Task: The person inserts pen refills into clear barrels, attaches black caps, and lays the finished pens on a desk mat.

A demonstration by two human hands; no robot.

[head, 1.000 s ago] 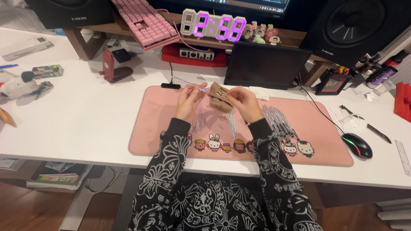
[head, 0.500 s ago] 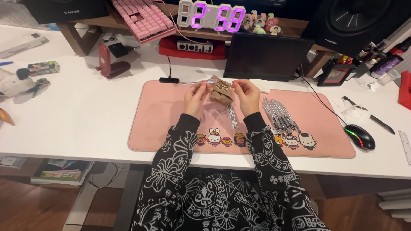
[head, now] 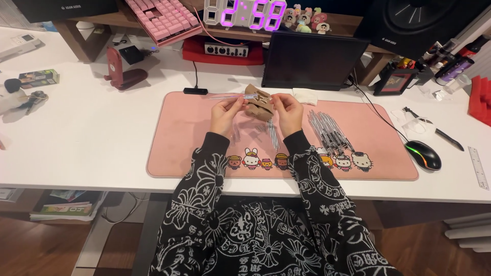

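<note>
Hands, left and right, grip a small brown box; a clear pen pokes out.

A small brown cardboard packet with folded flaps is held up above the pink mat, tilted. A thin clear pen with a silvery tip sticks out of it leftward, lying almost level, partly inside the packet.
</note>
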